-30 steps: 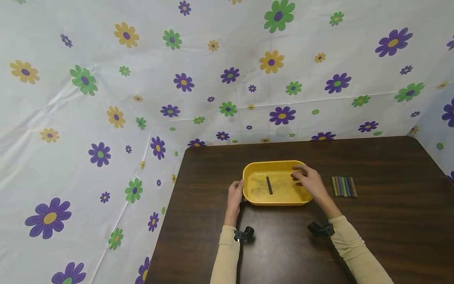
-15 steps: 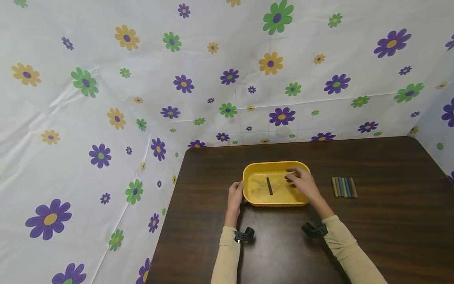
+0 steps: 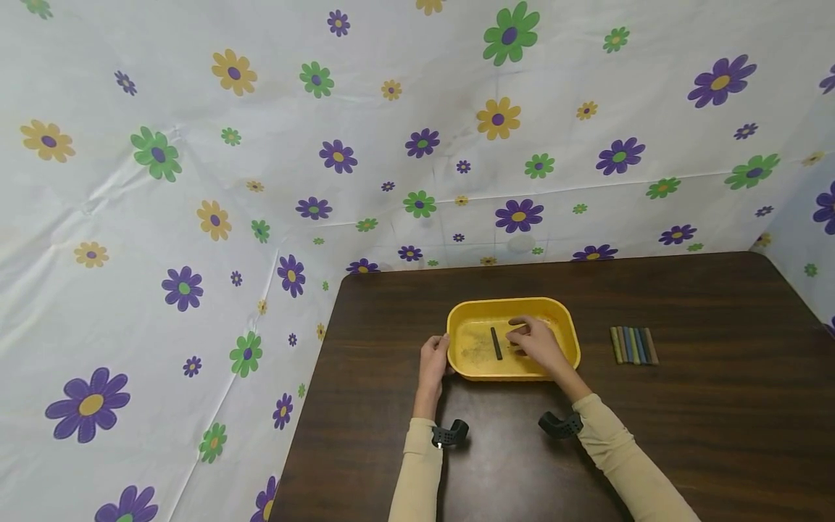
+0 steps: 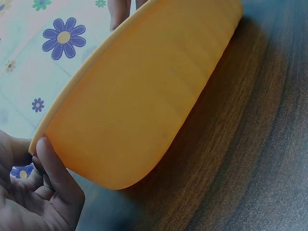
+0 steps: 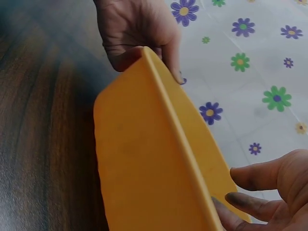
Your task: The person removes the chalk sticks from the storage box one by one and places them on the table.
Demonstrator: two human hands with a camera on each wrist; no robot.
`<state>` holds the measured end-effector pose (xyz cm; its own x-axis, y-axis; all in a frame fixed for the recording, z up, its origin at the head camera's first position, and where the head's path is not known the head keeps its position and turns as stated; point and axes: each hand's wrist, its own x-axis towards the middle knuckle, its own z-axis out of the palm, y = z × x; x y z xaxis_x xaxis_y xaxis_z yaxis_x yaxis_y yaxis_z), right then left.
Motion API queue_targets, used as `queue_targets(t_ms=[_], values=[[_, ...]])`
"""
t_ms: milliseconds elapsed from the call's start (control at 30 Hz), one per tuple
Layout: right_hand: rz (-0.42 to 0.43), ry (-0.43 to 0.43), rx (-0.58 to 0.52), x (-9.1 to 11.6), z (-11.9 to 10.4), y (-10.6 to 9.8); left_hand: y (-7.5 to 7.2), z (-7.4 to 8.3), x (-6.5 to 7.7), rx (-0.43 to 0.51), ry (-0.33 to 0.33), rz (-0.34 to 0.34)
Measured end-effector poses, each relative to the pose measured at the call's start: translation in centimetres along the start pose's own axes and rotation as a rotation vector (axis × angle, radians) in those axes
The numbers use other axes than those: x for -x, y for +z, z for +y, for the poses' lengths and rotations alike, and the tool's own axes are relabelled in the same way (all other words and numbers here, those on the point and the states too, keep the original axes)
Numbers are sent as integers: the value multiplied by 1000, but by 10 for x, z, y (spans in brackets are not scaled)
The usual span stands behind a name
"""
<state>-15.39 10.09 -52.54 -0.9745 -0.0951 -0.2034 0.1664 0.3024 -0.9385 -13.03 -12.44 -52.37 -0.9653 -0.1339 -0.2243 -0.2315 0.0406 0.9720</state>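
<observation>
A yellow plastic tray point(image 3: 466, 362) stands on the table, its bottom smudged with dark dust. Inside lies one dark chalk-like stick point(image 3: 496, 344), near the middle. My left hand point(image 3: 433, 357) pinches the tray's left rim between thumb and fingers, as the left wrist view also shows of the tray wall point(image 4: 134, 106). Over the tray's right half hovers my right hand point(image 3: 540, 344), just right of the dark stick, with its fingers loosely bent and apart. Dark smudges mark its fingertips point(image 5: 237, 198) in the right wrist view, and nothing is seen between them.
Several coloured chalk-like sticks point(image 3: 634, 345) lie side by side on the dark wooden table point(image 3: 717, 420), right of the tray. A white sheet with printed flowers point(image 3: 391, 159) hangs behind and along the left. A black wrist camera point(image 3: 450, 433) sits on each forearm.
My right hand has moved left across the tray, from its right edge to beside the dark stick. The left hand and the tray have stayed in place.
</observation>
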Motion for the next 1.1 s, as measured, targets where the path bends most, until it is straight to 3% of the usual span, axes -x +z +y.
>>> queue_targets(t_ms=[100,300,433,667,1100], values=[[0,5,7,-3,2,5,0,10,6,6,0,-15],[-3,12,42,-8,3,14,1,-19,-14,2,-12,-7],[-3,7,97,-12,3,19,0,-28,-18,7,-4,17],[25,-6,189,-18,2,30,-2,-27,-17,28,1,7],[18,-18,232,-22,1,41,-2,-26,-17,26,-15,0]])
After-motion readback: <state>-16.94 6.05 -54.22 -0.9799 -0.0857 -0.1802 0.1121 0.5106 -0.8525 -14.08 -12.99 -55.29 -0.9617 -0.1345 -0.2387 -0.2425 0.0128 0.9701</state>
